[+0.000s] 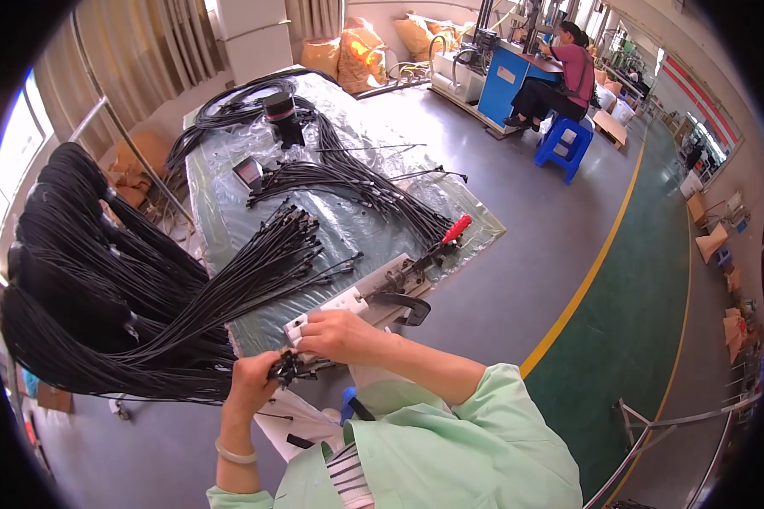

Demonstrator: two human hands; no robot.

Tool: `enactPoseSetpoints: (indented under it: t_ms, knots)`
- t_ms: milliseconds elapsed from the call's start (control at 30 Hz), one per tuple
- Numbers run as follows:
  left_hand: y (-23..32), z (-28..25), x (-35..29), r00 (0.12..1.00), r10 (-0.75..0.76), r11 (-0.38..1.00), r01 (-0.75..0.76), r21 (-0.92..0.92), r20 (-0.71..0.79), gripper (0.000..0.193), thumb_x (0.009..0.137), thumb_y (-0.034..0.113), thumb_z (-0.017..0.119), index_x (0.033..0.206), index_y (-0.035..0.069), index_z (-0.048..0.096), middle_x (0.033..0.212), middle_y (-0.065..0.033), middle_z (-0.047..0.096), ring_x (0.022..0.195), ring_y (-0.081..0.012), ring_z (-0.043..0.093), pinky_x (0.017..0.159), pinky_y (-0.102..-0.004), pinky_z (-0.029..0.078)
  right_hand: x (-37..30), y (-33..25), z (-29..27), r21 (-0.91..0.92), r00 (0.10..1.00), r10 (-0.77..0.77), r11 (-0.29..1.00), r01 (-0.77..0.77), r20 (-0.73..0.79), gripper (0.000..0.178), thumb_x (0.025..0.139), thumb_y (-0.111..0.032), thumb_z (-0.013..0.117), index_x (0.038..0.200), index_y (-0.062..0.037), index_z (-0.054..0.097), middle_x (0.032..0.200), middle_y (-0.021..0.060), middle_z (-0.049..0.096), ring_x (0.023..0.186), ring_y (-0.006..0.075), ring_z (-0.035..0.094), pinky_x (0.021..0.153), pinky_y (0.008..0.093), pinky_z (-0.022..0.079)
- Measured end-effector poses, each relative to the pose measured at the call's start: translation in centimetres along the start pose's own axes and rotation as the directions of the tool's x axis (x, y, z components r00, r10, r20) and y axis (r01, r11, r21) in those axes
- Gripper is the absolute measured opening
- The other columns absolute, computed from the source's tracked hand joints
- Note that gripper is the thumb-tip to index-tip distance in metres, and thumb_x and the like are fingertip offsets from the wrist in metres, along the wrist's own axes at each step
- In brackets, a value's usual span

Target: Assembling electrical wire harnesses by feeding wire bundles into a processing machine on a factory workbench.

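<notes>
My left hand [253, 378] is closed around a bunch of black cable ends [289, 368] just off the table's near edge. Beside it, my right hand [339, 336] rests at the near end of a white clamping fixture [348, 300], its fingers pinched together; what they hold, if anything, is hidden. The fixture carries a metal toggle clamp with a red handle [457, 229], and a black C-shaped clamp [409, 309] sits at the table edge. A loose fan of black cables [267, 254] lies on the table left of the fixture.
Thick bundles of black cables [85, 254] hang on a rack at the left. More cables [348, 182], a black cylindrical container [282, 119] and plastic sheeting cover the table [221, 195]. Farther off, a person [572, 72] sits on a blue stool [564, 151] at a machine.
</notes>
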State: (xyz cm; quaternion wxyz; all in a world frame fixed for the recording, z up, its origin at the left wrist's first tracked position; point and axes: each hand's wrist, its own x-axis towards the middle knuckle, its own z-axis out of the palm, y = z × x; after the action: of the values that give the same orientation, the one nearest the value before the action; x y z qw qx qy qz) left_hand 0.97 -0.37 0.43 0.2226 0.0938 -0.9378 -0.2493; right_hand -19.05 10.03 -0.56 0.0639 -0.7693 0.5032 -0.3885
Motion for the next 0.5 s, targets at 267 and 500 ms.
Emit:
enactPoseSetpoints:
  t_ms: [267,500]
  knots:
    - [-1.0,-0.4,2.9,0.980,0.106,0.957,-0.147,0.250,0.170,0.052,0.065,-0.002,0.064,0.115,0.015,0.061,0.071,-0.0091,0.062,0.061,-0.0284,0.060,0.053,-0.0365,0.046,-0.1,2.4,0.1,-0.256,0.994,-0.070,0.966,0.045,-0.089,0.008,0.068,-0.016,0.059,0.075,-0.0128,0.061,0.077,-0.0021,0.057,0.081,0.0171,0.052,0.074,0.0295,0.041]
    - [-0.1,-1.1,3.3,0.950,0.094,0.964,-0.162,0.211,0.297,0.068,0.061,-0.005,0.061,0.125,0.014,0.053,0.074,-0.0083,0.060,0.064,-0.0289,0.059,0.056,-0.0362,0.047,-0.8,1.9,0.2,-0.299,0.977,-0.044,0.954,-0.022,-0.210,0.005,0.066,-0.015,0.060,0.070,-0.0136,0.062,0.080,-0.0031,0.056,0.087,0.0157,0.051,0.078,0.0292,0.039]
